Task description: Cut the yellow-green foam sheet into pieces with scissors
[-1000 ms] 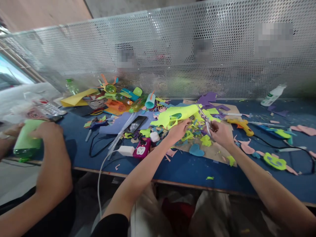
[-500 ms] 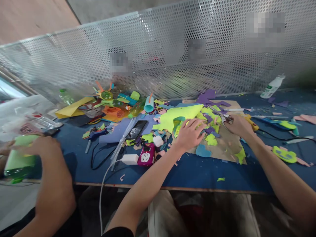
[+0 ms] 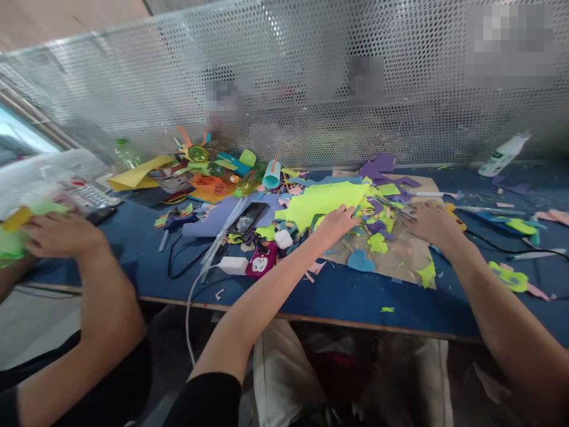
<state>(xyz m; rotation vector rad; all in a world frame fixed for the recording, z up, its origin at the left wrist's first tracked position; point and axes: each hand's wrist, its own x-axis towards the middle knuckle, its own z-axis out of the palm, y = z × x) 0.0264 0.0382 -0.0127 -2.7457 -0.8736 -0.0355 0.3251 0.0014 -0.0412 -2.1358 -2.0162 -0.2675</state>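
My left hand (image 3: 341, 225) has its fingers drawn together at the lower edge of a bright yellow-green paper sheet (image 3: 324, 198), gripping it; the fingertips partly hide the contact. To its right, my right hand (image 3: 430, 222) holds a pair of scissors (image 3: 399, 212), its fingers covering most of the handles. The blades point left over a heap of paper scraps. Under the right hand lies a brown paper sheet (image 3: 400, 258) with a yellow-green scrap (image 3: 377, 243) and a blue paper piece (image 3: 361, 261) on it.
A phone (image 3: 248, 217), magenta device (image 3: 261, 259) and white plug (image 3: 233, 265) with a cable lie left of my arm. A co-worker's hand (image 3: 62, 234) holds a green object at far left. A white bottle (image 3: 504, 155) leans near the perforated metal panel (image 3: 288, 77).
My left hand has gone from spread fingers to fingers drawn together on the yellow-green sheet. My right hand stays with the scissors. The co-worker's hands have risen, and the view has shifted slightly.
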